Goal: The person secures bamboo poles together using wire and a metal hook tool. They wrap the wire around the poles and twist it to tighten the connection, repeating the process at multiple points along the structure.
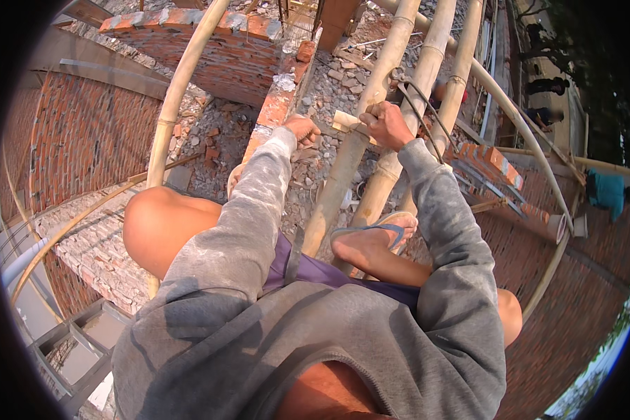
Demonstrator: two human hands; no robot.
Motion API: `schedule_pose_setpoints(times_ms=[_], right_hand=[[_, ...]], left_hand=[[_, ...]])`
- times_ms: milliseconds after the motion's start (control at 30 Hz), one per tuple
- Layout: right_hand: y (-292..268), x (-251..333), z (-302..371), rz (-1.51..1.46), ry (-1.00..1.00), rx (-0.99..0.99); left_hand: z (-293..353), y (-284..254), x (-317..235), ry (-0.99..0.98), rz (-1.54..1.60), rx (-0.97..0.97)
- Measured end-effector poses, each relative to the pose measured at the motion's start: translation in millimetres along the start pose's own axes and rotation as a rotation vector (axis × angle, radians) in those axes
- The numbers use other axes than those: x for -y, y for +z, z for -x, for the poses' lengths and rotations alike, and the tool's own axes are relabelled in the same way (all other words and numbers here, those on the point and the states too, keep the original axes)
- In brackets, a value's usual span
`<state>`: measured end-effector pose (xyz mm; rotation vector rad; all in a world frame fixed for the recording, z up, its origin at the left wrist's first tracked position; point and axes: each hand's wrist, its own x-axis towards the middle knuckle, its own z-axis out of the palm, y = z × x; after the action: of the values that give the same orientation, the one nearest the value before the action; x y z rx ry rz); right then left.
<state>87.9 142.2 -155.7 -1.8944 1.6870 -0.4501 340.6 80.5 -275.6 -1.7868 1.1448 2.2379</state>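
Note:
My left hand is closed beside the top of a brick wall; whatever its fingers may hold is too small to make out. To its right, my right hand is curled into a fist over a bamboo pole. A short pale piece, perhaps wood or bamboo, lies against that fist, between both hands. I cannot tell whether the fist grips it. Just right of the fist, a bent dark metal rod crosses the other bamboo poles.
My sandalled foot rests on the poles. Broken brick rubble lies below. An upright bamboo pole stands left, near brick walls. Stacked bricks sit at right; a person in teal and others are farther off.

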Motion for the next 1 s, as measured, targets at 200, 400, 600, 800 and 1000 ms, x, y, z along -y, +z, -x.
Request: schedule_pose_setpoints(times_ms=[200, 400, 600, 800, 1000], right_hand=[[-3.0, 4.2, -6.6, -0.026, 0.143, 0.025], [-2.4, -8.5, -12.3, -0.106, 0.1, 0.07], [16.3, -33.5, -26.6, -0.199, 0.17, 0.054], [25.7, -46.6, -35.3, -0.23, 0.288, 0.068], [9.2, -35.9, -40.4, -0.303, 0.621, 0.185]], left_hand=[[-26.9, 67.5, 59.6, 0.301, 0.417, 0.093], [-26.9, 78.2, 50.7, 0.261, 0.445, -0.024], [-59.2, 88.4, 60.5, 0.397, 0.112, -0.267], [-42.5, 83.2, 63.4, 0.319, 0.228, -0.219], [-16.8, 62.7, 37.0, 0.408, -0.134, -0.176]])
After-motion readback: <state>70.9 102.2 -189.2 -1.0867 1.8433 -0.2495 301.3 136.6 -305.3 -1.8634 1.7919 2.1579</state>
